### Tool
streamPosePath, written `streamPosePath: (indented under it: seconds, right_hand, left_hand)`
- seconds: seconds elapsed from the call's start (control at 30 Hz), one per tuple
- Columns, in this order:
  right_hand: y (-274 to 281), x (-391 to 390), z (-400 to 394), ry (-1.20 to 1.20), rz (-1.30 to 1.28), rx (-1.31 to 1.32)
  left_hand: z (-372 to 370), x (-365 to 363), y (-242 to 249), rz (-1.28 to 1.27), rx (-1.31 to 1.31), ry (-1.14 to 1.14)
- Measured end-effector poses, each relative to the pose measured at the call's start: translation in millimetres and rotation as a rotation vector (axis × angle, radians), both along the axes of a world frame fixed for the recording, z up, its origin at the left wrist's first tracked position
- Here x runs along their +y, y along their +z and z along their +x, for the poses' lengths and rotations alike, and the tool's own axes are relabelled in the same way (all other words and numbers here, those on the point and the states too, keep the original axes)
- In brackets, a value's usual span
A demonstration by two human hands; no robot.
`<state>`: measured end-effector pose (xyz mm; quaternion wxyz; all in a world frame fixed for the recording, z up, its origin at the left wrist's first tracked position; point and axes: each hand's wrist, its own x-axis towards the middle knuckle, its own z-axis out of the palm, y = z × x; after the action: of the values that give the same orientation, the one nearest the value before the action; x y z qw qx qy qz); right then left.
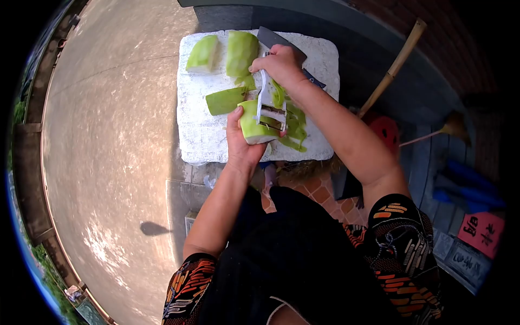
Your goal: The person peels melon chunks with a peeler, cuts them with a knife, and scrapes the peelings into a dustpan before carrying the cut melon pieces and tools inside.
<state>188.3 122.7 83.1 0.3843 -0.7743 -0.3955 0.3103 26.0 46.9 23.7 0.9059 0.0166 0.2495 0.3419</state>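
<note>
My left hand [242,147] is wrapped round a chunk of pale green gourd [252,128], its thumb on the left side and its pale cut end facing me. In my right hand [280,66] is a white peeler [264,93], its bladed head lying over the chunk's right part. A strip of peel [278,96] hangs at the peeler's frame. Beyond lie two light green gourd pieces, one at the left [202,55] and one in the middle [242,54]. A darker green piece [224,101] rests just left of the held chunk. Green peelings [296,129] are heaped to its right.
Everything lies on a rough white slab [199,138]. A wide dark cleaver blade [273,39] lies at its far edge, partly behind my right hand. A bamboo pole [392,67] leans at the right, near a red object [384,131]. Concrete ground [108,135] stretches left.
</note>
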Motion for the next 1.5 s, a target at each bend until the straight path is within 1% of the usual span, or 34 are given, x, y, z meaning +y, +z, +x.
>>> streamPosePath:
  seconds: [0.07, 0.23, 0.37, 0.47, 0.57, 0.67, 0.77, 0.87, 0.97, 1.03, 1.07, 1.1, 1.13, 1.17, 1.23, 1.27, 1.37, 1.4, 1.5]
  right_hand:
    - [-7, -1, -6, 0.064, -0.041, -0.011]
    - [-2, -7, -10, 0.11, -0.096, -0.088]
    - [-7, -6, -11, 0.12, -0.129, -0.138]
    - [-16, -6, -10, 0.108, -0.061, -0.166]
    - [-25, -3, -12, 0.12, -0.064, -0.181]
    - [-34, -2, -13, 0.149, -0.121, -0.175]
    - [-16, 6, -6, 0.19, -0.312, -0.127]
    - [-23, 16, 3, 0.177, -0.313, -0.12]
    - [-42, 36, 23, 0.085, -0.244, -0.191]
    - [-25, 41, 45, -0.028, -0.242, -0.301]
    - [-28, 44, 54, -0.119, -0.174, -0.387]
    - [-22, 44, 64, -0.13, -0.119, -0.351]
    - [-21, 46, 70, -0.204, -0.009, -0.387]
    - [-19, 48, 75, -0.281, 0.106, -0.423]
    - [-9, 47, 80, -0.252, 0.107, -0.315]
    - [-6, 45, 80, -0.237, 0.103, -0.261]
    - [-2, 27, 65, -0.1, 0.115, -0.166]
    - [-1, 24, 58, -0.069, 0.055, -0.173]
    - [2, 8, 36, 0.02, 0.008, -0.114]
  left_hand:
    - [1, -4, 4, 0.003, 0.017, -0.002]
    - [4, -7, 7, -0.009, 0.031, 0.006]
    - [5, -10, 12, -0.001, 0.033, 0.005]
    - [5, -11, 11, 0.008, 0.049, 0.006]
    - [5, -12, 9, 0.034, 0.032, -0.031]
    - [3, -12, 11, 0.075, 0.033, -0.033]
    - [2, -17, 20, 0.106, 0.028, -0.057]
    - [1, -20, 22, 0.114, 0.044, -0.065]
    - [0, -22, 27, 0.143, -0.007, -0.09]
    - [-3, -23, 32, 0.15, -0.034, -0.095]
    - [-4, -22, 34, 0.147, -0.035, -0.088]
    - [-5, -22, 35, 0.143, -0.037, -0.08]
    - [-6, -17, 26, 0.083, -0.061, -0.054]
    - [-6, -13, 21, 0.077, -0.073, -0.023]
    - [-4, -6, 12, 0.064, -0.096, 0.035]
    - [-8, -3, 1, 0.107, -0.221, 0.013]
    - [2, 2, -8, 0.055, 0.026, 0.137]
    - [3, 4, -4, 0.074, -0.018, 0.117]
    - [10, 5, 11, 0.048, 0.072, 0.157]
